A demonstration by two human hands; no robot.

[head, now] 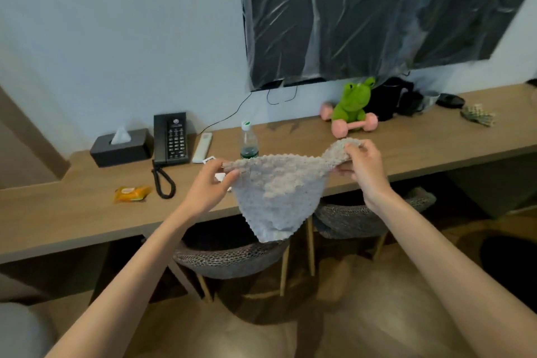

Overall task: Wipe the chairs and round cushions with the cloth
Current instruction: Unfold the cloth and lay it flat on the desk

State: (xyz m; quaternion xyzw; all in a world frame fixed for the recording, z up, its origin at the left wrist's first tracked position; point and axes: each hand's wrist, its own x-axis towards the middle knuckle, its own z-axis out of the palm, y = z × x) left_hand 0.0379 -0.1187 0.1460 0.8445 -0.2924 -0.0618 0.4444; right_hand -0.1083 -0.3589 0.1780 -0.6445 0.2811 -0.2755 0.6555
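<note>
While left hand (pixel 213 183) and right hand (pixel 363 166) pinch the cloth (pixel 279 192) | left chair (pixel 229 259) lies directly below | left hand nearer

head cam | looks forward-down from above | desk (pixel 290 136) near | wall (pixel 116 38) behind

Grey nubbly cloth (pixel 279 189), green plush frog (pixel 352 102), pink dumbbells (pixel 354 125), black telephone (pixel 171 138), orange packet (pixel 132 193), wood-brown desk (pixel 72 212).

Hotel room, long wall desk (pixel 87 212), corded phone (pixel 171 138), tissue box (pixel 122 148), plastic-wrapped wall television (pixel 363 14) (screen dark)
</note>
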